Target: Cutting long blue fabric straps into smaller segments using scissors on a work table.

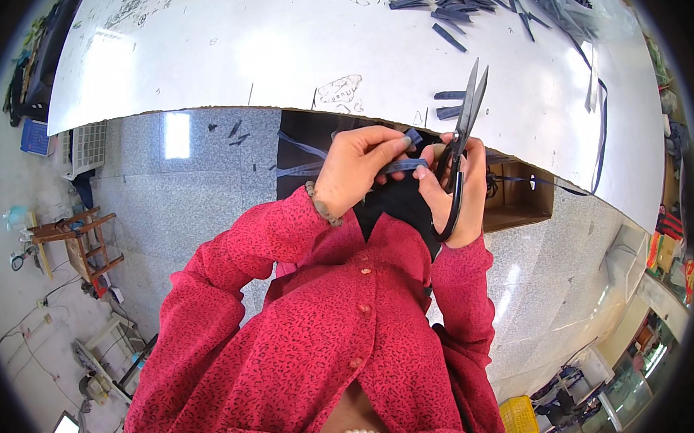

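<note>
Over my lap, just off the table's near edge, my left hand (356,167) pinches a blue denim strip (302,171) between thumb and fingers. The strip trails off to the left, and another length of it runs above. My right hand (458,196) has black-handled scissors (467,95) hooked in it, blades pointing up and slightly parted. Its thumb and a finger also grip the strip's end, close to my left fingertips. Short cut denim pieces (449,112) lie on the table beside the scissor blades. My fingers partly hide the strip between the hands.
The white table (201,60) spans the far side. A heap of cut dark-blue pieces (465,6) lies at its far right, beside a clear plastic bag (609,4). A brown box (524,197) sits below the table edge. A wooden stool (85,243) stands left; a yellow crate (518,418) is lower right.
</note>
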`<move>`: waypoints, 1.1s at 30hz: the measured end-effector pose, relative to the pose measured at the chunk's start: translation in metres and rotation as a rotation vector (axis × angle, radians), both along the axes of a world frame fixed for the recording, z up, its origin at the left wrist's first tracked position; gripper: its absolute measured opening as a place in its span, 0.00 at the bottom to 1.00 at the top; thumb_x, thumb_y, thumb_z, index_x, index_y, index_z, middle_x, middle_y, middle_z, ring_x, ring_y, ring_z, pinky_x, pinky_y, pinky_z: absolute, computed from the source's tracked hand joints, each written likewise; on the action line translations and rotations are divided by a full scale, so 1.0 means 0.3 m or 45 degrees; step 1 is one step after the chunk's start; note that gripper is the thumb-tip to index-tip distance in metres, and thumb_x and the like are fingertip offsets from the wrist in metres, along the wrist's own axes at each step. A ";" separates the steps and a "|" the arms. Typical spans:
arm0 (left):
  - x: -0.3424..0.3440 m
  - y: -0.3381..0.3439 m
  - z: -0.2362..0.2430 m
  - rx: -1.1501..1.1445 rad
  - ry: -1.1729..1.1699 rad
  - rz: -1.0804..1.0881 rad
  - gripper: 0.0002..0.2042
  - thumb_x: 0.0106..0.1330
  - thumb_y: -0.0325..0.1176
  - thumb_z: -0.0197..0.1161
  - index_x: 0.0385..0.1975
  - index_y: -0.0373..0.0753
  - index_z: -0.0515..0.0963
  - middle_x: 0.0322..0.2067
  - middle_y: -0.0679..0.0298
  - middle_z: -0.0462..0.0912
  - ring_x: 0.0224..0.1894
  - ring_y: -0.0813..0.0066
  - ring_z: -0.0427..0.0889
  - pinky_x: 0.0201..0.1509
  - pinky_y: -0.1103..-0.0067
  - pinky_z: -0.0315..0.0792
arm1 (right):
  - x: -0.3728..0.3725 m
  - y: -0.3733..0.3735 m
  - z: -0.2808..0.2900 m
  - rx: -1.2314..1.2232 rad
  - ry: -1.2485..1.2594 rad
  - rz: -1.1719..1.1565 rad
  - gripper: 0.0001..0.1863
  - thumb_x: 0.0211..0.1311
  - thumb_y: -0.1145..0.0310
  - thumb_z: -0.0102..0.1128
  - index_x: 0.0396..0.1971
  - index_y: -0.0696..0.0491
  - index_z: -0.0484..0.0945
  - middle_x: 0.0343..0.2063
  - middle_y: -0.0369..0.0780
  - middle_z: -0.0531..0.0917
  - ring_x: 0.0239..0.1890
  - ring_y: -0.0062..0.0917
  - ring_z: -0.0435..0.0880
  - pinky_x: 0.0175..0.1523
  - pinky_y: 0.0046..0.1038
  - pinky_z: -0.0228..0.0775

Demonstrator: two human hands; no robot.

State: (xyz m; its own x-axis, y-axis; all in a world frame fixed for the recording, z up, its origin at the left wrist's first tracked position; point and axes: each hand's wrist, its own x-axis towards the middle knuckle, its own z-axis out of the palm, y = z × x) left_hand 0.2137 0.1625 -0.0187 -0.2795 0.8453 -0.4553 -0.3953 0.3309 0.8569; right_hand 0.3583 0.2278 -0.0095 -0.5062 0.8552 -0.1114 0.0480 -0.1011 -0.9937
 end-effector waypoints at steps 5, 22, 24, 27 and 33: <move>-0.079 0.022 0.007 0.237 0.256 0.373 0.07 0.67 0.27 0.57 0.37 0.31 0.80 0.29 0.64 0.82 0.32 0.82 0.79 0.38 0.86 0.73 | -0.005 0.016 0.018 -0.029 -0.119 -0.047 0.24 0.50 0.82 0.58 0.48 0.57 0.61 0.31 0.38 0.76 0.32 0.18 0.76 0.38 0.19 0.69; -0.016 -0.047 0.026 0.292 0.133 -0.059 0.09 0.62 0.21 0.60 0.42 0.32 0.79 0.31 0.66 0.81 0.31 0.85 0.76 0.36 0.87 0.73 | -0.031 0.005 0.047 0.010 -0.080 0.053 0.23 0.51 0.81 0.57 0.48 0.58 0.61 0.32 0.40 0.77 0.32 0.19 0.76 0.39 0.19 0.70; -0.021 -0.045 0.027 0.288 0.169 -0.078 0.08 0.62 0.21 0.60 0.40 0.31 0.79 0.30 0.66 0.81 0.30 0.85 0.76 0.35 0.87 0.73 | -0.032 0.005 0.051 -0.020 -0.076 0.079 0.24 0.52 0.81 0.57 0.48 0.59 0.60 0.33 0.40 0.76 0.33 0.20 0.76 0.42 0.21 0.70; -0.023 -0.044 0.022 0.278 0.221 -0.094 0.06 0.61 0.22 0.61 0.38 0.30 0.79 0.29 0.66 0.80 0.29 0.85 0.76 0.34 0.86 0.72 | -0.025 0.006 0.061 -0.005 -0.169 0.107 0.24 0.52 0.80 0.58 0.48 0.59 0.60 0.33 0.41 0.76 0.33 0.20 0.76 0.43 0.22 0.70; -0.010 -0.047 0.016 0.259 0.231 -0.061 0.05 0.61 0.22 0.61 0.36 0.30 0.79 0.27 0.66 0.80 0.29 0.85 0.76 0.34 0.86 0.72 | -0.009 0.010 0.061 0.036 -0.130 0.144 0.24 0.52 0.78 0.59 0.48 0.59 0.60 0.33 0.41 0.77 0.33 0.20 0.77 0.43 0.21 0.70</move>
